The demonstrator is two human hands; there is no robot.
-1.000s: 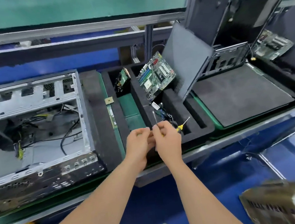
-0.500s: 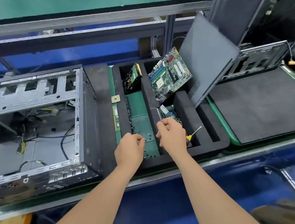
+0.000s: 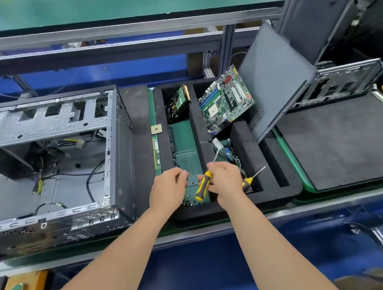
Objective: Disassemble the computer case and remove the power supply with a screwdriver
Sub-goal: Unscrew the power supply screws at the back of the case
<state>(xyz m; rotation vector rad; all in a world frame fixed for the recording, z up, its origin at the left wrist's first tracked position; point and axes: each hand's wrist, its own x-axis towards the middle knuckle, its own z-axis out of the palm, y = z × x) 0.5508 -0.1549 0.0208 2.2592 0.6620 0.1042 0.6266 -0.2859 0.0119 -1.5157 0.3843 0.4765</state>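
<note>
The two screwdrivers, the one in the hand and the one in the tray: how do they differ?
The held screwdriver is gripped by the right hand, shaft pointing away; the spare screwdriver lies loose in the foam tray, mostly hidden behind that hand. Both have yellow-and-black handles.

Right hand (image 3: pixel 225 181) gripping yellow-black screwdriver (image 3: pixel 203 185) over foam tray (image 3: pixel 258 199); left hand (image 3: pixel 168 190) beside, opened case (image 3: pixel 51 160) left

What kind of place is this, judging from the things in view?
Probably a computer disassembly or recycling line in a workshop. An opened computer case sits on the bench, a black foam tray holds a removed motherboard, and the right hand holds a yellow-handled screwdriver.
</note>
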